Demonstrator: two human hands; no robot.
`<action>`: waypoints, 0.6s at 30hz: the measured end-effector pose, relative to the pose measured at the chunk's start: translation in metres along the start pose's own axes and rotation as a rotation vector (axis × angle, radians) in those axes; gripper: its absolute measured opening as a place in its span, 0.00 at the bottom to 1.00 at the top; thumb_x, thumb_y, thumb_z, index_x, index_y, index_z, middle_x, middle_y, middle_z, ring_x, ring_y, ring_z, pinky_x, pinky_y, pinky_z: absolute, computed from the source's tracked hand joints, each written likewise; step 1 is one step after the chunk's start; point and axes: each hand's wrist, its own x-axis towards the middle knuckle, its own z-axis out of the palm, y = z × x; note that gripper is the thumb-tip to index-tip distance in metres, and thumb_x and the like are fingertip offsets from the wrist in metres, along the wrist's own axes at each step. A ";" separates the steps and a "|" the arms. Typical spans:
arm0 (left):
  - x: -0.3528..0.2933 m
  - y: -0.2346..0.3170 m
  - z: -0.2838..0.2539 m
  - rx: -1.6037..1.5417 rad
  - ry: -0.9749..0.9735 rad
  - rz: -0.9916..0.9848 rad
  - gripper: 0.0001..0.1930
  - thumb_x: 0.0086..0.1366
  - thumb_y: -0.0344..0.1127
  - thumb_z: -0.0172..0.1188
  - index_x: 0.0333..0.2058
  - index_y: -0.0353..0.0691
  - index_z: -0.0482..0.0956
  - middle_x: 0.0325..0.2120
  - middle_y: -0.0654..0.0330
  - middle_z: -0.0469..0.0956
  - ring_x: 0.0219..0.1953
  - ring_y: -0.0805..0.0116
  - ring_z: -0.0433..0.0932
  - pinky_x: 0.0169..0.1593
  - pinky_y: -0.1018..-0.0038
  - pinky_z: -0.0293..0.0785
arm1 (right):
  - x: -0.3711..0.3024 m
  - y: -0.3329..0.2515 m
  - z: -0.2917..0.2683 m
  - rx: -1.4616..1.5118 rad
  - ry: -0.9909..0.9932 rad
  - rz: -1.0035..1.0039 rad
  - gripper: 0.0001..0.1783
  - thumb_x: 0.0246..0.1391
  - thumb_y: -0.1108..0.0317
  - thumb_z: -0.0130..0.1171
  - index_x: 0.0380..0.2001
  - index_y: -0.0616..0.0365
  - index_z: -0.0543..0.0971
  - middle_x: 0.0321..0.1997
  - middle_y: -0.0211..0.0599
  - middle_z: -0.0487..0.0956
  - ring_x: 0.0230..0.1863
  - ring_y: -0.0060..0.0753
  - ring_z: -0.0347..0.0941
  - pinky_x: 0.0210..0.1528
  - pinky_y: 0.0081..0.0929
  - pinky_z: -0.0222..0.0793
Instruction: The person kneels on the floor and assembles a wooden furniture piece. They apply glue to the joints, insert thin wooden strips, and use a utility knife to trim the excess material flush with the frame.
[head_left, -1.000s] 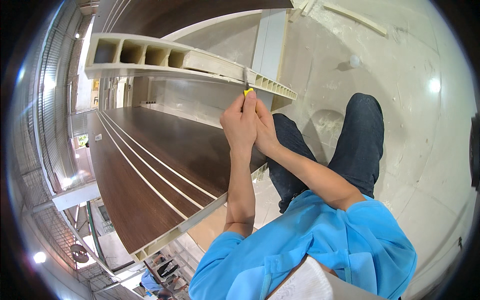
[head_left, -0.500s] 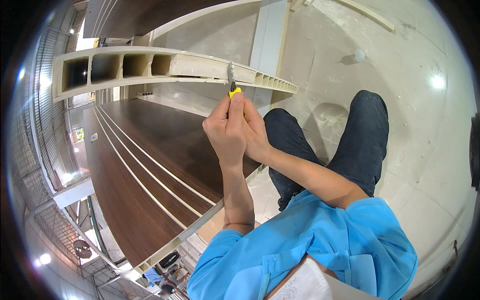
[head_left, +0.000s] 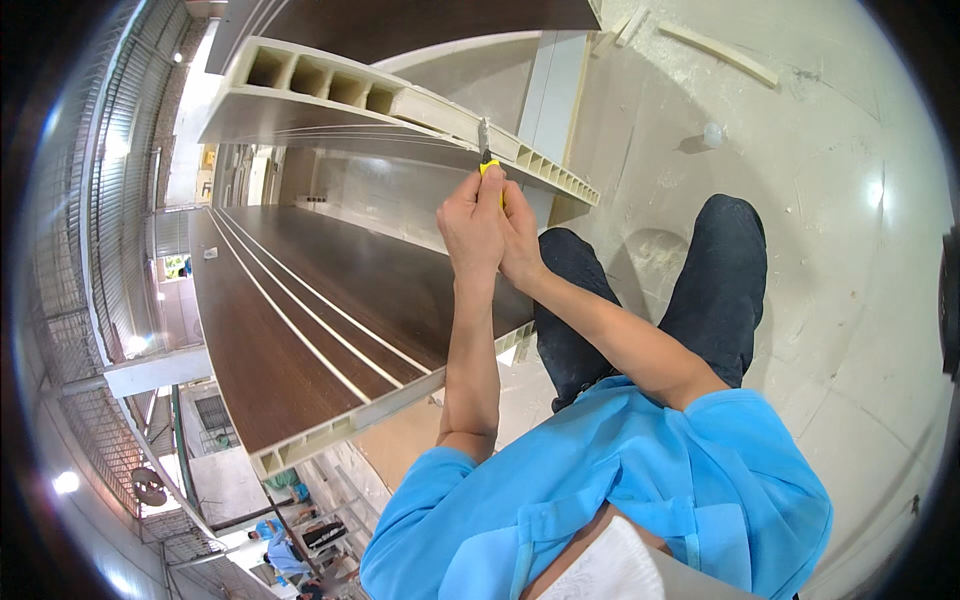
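My left hand [head_left: 470,228] and my right hand [head_left: 521,240] are closed together around a utility knife [head_left: 490,166] with a yellow and black handle. Its pale blade points away from me, against the cream end edge of a hollow-core panel [head_left: 440,110]. Square open cells show at the left of that edge, a solid cream filler in the middle, and narrow slots at the right. My left hand covers part of my right hand's fingers and most of the knife handle.
Below on the left lies another dark brown panel [head_left: 330,290] with thin white lines. A third brown panel [head_left: 420,20] is at the top. Cream offcut strips [head_left: 718,54] and a small whitish round object [head_left: 714,135] lie on the tiled floor. Several people [head_left: 285,555] are far off at lower left.
Both hands and the knife have shifted slightly up and right in view. The hollow-core panel appears more tilted, showing its brown lined face below the edge.
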 end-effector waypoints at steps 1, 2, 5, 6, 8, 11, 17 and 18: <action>-0.001 0.002 0.000 0.029 0.015 0.023 0.20 0.78 0.43 0.60 0.38 0.27 0.85 0.24 0.62 0.77 0.29 0.77 0.70 0.34 0.74 0.70 | 0.000 -0.004 0.001 -0.055 0.028 0.027 0.22 0.75 0.58 0.52 0.63 0.61 0.70 0.45 0.40 0.79 0.46 0.30 0.75 0.49 0.30 0.72; -0.003 0.005 0.000 0.056 0.031 0.050 0.20 0.77 0.44 0.60 0.35 0.28 0.83 0.21 0.58 0.76 0.27 0.74 0.68 0.33 0.70 0.70 | -0.001 -0.010 0.002 -0.078 0.008 -0.012 0.22 0.75 0.58 0.52 0.64 0.60 0.70 0.46 0.42 0.80 0.46 0.31 0.76 0.49 0.31 0.73; -0.011 0.020 -0.003 -0.107 0.120 0.168 0.20 0.77 0.44 0.60 0.36 0.30 0.84 0.21 0.56 0.79 0.27 0.73 0.71 0.33 0.69 0.72 | -0.006 -0.027 0.007 -0.163 -0.014 -0.073 0.20 0.76 0.59 0.52 0.63 0.58 0.71 0.49 0.41 0.80 0.47 0.30 0.76 0.50 0.30 0.72; -0.016 0.024 -0.007 -0.188 0.120 0.171 0.19 0.77 0.44 0.60 0.38 0.30 0.86 0.23 0.57 0.81 0.28 0.74 0.73 0.34 0.70 0.73 | -0.008 -0.031 0.009 -0.168 -0.041 -0.142 0.19 0.77 0.60 0.51 0.62 0.59 0.72 0.49 0.36 0.78 0.49 0.25 0.74 0.52 0.27 0.71; -0.025 0.030 -0.016 -0.224 0.096 0.171 0.20 0.79 0.45 0.59 0.43 0.30 0.87 0.31 0.60 0.84 0.35 0.76 0.77 0.41 0.73 0.75 | -0.015 -0.035 0.014 -0.128 -0.112 -0.163 0.17 0.77 0.62 0.51 0.61 0.59 0.72 0.51 0.30 0.76 0.51 0.21 0.71 0.55 0.22 0.69; -0.034 0.028 -0.026 -0.146 0.017 0.093 0.20 0.79 0.45 0.60 0.46 0.29 0.87 0.34 0.61 0.85 0.39 0.77 0.78 0.45 0.76 0.76 | -0.024 -0.029 0.021 -0.036 -0.036 -0.224 0.20 0.77 0.61 0.50 0.64 0.59 0.69 0.52 0.40 0.80 0.51 0.32 0.77 0.53 0.32 0.73; -0.024 0.010 -0.019 -0.033 -0.093 0.048 0.21 0.78 0.46 0.61 0.48 0.29 0.86 0.30 0.64 0.82 0.35 0.80 0.75 0.40 0.77 0.73 | -0.020 -0.015 0.009 0.051 -0.003 -0.011 0.11 0.77 0.64 0.49 0.52 0.59 0.74 0.47 0.30 0.77 0.47 0.21 0.72 0.48 0.24 0.70; -0.020 0.008 -0.017 -0.001 -0.109 0.052 0.20 0.78 0.46 0.61 0.48 0.30 0.86 0.29 0.65 0.81 0.34 0.80 0.74 0.39 0.77 0.72 | -0.016 -0.014 0.007 0.080 -0.004 -0.045 0.12 0.77 0.61 0.51 0.48 0.59 0.74 0.44 0.29 0.77 0.44 0.20 0.71 0.45 0.23 0.70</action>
